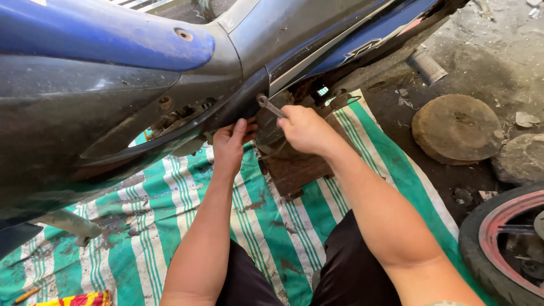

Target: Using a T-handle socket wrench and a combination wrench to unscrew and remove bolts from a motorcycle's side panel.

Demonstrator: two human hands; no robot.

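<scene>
Striped mat (170,221) (dirty) | right hand (306,129) grips wrench (270,105) | left hand (231,141) clasps motorcycle fairing (170,133) edge

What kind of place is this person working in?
Probably an informal motorbike repair spot: a blue motorcycle body overhead, a loose wheel on a dirty floor, and a wrench in the right hand.

Daylight fills the scene, bright and fairly even, strongest at the upper right where the concrete floor (487,51) looks pale and washed. The blue fairing (102,34) carries a soft sheen along its top — no hard glare. Beneath the dark body panel (68,124) lies deep shade, and detail in that gap is hard to read. The striped mat (170,221) is sharp and clear. Straight edges bow slightly near the corners — wide-lens distortion. No motion blur shows.
</scene>
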